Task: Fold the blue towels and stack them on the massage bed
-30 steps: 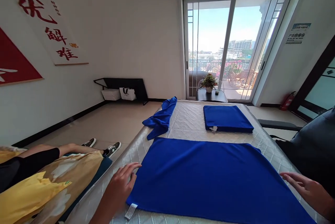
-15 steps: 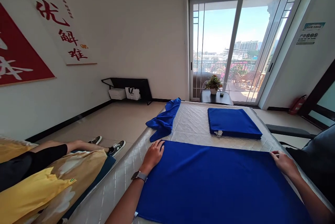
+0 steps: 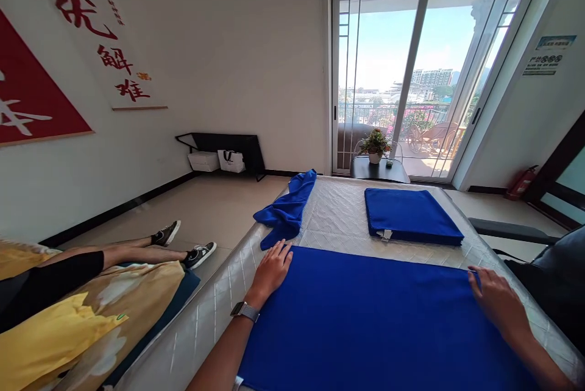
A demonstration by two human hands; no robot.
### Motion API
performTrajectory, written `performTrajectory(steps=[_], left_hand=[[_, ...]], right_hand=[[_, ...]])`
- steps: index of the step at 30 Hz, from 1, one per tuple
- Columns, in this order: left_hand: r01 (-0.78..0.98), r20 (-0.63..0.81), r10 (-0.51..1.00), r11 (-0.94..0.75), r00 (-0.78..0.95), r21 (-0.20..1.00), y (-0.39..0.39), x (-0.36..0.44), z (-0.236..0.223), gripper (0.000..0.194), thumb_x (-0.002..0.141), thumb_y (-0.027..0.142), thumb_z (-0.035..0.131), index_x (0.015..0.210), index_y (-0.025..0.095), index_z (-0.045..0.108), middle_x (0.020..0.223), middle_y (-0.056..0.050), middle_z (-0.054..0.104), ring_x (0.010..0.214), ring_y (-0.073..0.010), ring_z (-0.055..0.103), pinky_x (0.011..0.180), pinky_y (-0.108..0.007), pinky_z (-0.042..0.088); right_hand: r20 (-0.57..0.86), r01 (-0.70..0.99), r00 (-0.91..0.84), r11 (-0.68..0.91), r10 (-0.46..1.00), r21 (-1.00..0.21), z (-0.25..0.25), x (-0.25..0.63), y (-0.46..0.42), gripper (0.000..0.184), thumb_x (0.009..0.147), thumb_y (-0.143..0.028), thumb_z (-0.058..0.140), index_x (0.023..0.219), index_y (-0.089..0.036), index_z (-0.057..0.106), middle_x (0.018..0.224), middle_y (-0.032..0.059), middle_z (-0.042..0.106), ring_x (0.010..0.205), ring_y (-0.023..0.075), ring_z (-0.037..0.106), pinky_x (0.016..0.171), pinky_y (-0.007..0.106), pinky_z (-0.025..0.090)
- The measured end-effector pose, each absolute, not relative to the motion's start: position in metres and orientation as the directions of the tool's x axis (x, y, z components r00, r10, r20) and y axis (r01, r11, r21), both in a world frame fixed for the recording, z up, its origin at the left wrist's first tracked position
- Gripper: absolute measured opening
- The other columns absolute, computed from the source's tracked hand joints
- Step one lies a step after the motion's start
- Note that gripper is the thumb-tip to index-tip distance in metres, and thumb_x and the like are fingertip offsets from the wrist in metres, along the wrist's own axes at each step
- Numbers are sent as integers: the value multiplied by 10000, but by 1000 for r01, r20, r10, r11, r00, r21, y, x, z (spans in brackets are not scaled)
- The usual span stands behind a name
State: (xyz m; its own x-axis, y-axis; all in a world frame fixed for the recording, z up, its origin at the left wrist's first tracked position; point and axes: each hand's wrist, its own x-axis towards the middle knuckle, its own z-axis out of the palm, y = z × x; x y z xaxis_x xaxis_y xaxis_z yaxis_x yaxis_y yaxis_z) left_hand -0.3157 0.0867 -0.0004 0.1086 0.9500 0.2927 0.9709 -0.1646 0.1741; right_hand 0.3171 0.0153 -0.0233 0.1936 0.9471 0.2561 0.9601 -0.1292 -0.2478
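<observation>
A blue cloth lies spread flat on the white quilted mattress, its near end running out of view at the bottom. My left hand rests flat on the cloth's far left corner, fingers stretched out. At the far right corner, my right hand lies on the cloth's edge, palm down with fingers extended and apart. Beyond the cloth sits a neatly folded stack of blue cloth with a white tag. A crumpled blue cloth drapes over the mattress's left edge.
On the left, a person's legs stretch out over a patterned bed cover with a yellow cloth. A small dark table with a potted plant stands before the sliding glass door. A black bag-like object is at right.
My right hand has gone from pinching the cloth's corner to lying flat on it. Creases in the cloth have smoothed out. The other person's feet have shifted.
</observation>
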Motion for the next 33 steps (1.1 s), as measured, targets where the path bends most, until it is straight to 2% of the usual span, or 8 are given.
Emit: performTrajectory(steps=[3,5,11,19,23,25,29,33], left_hand=[[963,237,959,-199,153,182,85,-311,-2,529,1048,457,337,1505,234,481,1605,-81,408,1498,-276,327,1234,-479,253],[963,195,968,-196,160,185,83,-311,-4,552,1048,488,333,1535,247,434,1627,-77,366,1517,-281,281,1242,-493,223],[955,142,970,-222,196,197,75,-316,-12,651,1026,629,296,1577,283,337,1662,-75,272,1535,-293,220,1245,-527,188],[958,132,972,-216,193,191,81,-313,-5,647,1021,632,306,1561,282,380,1657,-63,294,1535,-287,224,1254,-506,170],[956,149,969,-223,196,190,79,-312,-3,621,1023,607,337,1550,286,404,1646,-57,326,1529,-280,247,1251,-498,183],[956,186,964,-224,189,188,77,-310,-1,598,1024,593,349,1538,296,425,1634,-46,354,1521,-271,271,1251,-491,188],[954,235,955,-229,182,194,74,-308,2,581,1029,571,358,1530,289,438,1625,-46,375,1514,-261,293,1251,-476,202],[952,167,967,-226,193,207,73,-310,3,592,1024,589,365,1542,306,415,1641,-49,336,1525,-273,259,1251,-495,195]], right_hand=[[237,980,27,20,971,-196,-36,296,6,714,934,-610,240,1493,-226,466,1576,91,439,1465,318,368,1201,539,306],[183,981,23,13,983,-194,-49,296,1,750,916,-628,229,1517,-230,438,1607,68,392,1501,301,297,1211,546,286],[184,990,3,23,983,-142,-86,330,-16,689,831,-605,307,1382,-311,599,1575,35,449,1512,296,269,1220,533,258],[150,965,193,-160,970,-208,-71,340,-7,741,748,-653,280,1290,-312,652,1462,98,574,1426,356,423,1168,594,323],[224,943,333,-326,916,-70,-28,265,4,743,843,-578,219,1327,-205,642,1420,174,592,1382,422,458,1146,617,320],[245,987,158,-155,957,-34,-5,197,9,713,901,-513,198,1369,-172,615,1453,158,569,1424,381,415,1198,539,263],[115,956,-167,189,979,-224,23,57,16,670,990,-568,221,1540,-243,424,1602,43,399,1513,291,267,1239,502,190],[-11,917,-277,261,961,-300,23,-5,19,654,1013,-607,197,1582,-310,322,1666,0,217,1546,252,135,1250,515,102]])
